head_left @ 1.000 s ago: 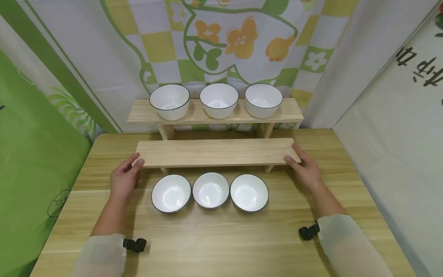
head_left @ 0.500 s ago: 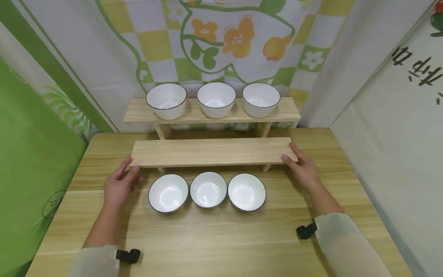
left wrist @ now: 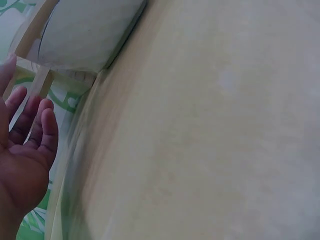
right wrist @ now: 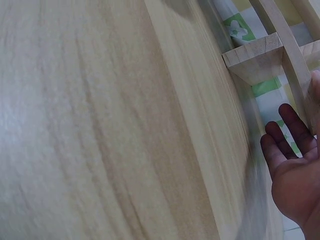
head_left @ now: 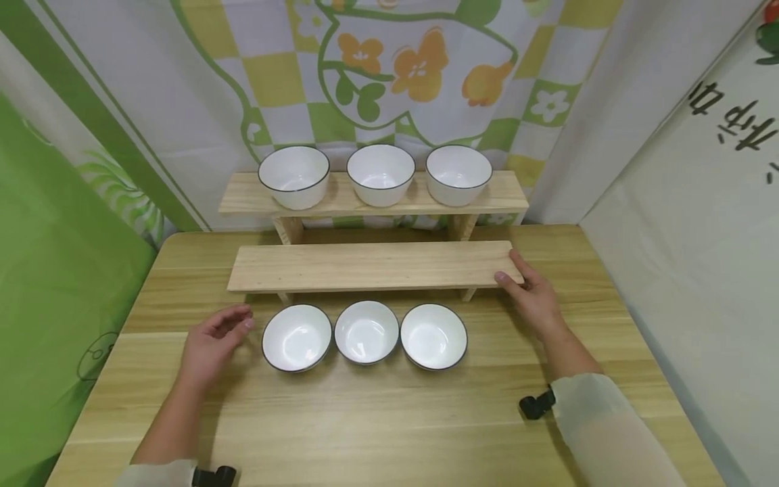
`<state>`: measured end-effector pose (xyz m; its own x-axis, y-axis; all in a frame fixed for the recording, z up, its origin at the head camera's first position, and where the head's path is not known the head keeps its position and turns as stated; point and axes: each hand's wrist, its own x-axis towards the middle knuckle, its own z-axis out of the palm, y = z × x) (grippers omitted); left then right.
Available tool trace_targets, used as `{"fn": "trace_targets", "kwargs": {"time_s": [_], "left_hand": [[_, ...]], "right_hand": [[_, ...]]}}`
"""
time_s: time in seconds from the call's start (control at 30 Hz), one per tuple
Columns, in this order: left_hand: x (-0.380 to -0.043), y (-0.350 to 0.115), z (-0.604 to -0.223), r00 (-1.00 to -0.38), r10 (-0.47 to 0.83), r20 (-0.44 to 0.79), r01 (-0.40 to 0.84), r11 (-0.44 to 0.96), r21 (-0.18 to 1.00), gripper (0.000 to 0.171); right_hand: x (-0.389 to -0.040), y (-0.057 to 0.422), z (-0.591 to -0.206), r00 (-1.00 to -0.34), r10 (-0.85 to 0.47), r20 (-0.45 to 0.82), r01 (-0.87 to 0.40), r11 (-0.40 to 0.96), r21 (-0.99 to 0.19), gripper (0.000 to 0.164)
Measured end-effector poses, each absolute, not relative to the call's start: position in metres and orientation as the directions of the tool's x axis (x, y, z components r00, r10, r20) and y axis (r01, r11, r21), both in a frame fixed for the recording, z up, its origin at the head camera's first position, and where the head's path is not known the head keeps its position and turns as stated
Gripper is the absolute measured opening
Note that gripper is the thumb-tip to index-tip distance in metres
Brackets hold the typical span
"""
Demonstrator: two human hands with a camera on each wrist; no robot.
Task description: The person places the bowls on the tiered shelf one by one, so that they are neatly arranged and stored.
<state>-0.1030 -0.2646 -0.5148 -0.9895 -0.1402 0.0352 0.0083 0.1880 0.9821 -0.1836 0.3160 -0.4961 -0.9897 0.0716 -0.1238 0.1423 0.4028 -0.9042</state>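
Note:
A two-step wooden shelf stands on the table; its lower board (head_left: 371, 267) is bare. My right hand (head_left: 537, 304) holds that board's right end, thumb on top and fingers at the edge and below. In the right wrist view the right hand (right wrist: 296, 185) has several fingers extending under the board. My left hand (head_left: 209, 345) is off the shelf, over the table left of the front bowls, fingers loosely bent and holding nothing. Closest to it is the left front bowl (head_left: 297, 338); beside that sit the middle bowl (head_left: 367, 333) and right bowl (head_left: 434, 337).
Three more white, dark-rimmed bowls stand on the upper board (head_left: 505, 193): left (head_left: 295, 177), middle (head_left: 381, 174) and right (head_left: 459, 174). A patterned cloth (head_left: 274, 81) hangs behind. Green fabric (head_left: 55, 270) borders the table (head_left: 389, 433) on the left, a white wall (head_left: 688, 223) on the right.
My left hand has let go of the lower board's left end and drawn back toward me. The right hand keeps its hold. The bowls stay in place; the head view has shifted slightly.

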Motion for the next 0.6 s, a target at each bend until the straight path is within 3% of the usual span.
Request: {"fn": "trace_targets", "kwargs": {"time_s": [0.13, 0.33, 0.47, 0.6], "left_hand": [[-0.095, -0.259, -0.518, -0.996, 0.024, 0.082, 0.085, 0.218, 0.972, 0.050], [-0.091, -0.249, -0.527, -0.973, 0.209, 0.099, 0.144, 0.210, 0.967, 0.089], [-0.090, -0.243, -0.530, -0.949, 0.297, 0.104, 0.160, 0.170, 0.972, 0.116], [-0.087, -0.238, -0.530, -0.935, 0.342, 0.095, 0.151, 0.140, 0.979, 0.132]], "right_hand": [[-0.184, 0.314, -0.494, -0.987, 0.078, -0.143, 0.162, 0.391, -0.906, 0.079], [-0.185, 0.315, -0.496, -0.985, 0.094, -0.148, 0.173, 0.394, -0.903, 0.078], [-0.186, 0.317, -0.500, -0.986, 0.096, -0.135, 0.162, 0.392, -0.906, 0.077], [-0.186, 0.316, -0.502, -0.987, 0.097, -0.129, 0.155, 0.346, -0.925, 0.077]]}}
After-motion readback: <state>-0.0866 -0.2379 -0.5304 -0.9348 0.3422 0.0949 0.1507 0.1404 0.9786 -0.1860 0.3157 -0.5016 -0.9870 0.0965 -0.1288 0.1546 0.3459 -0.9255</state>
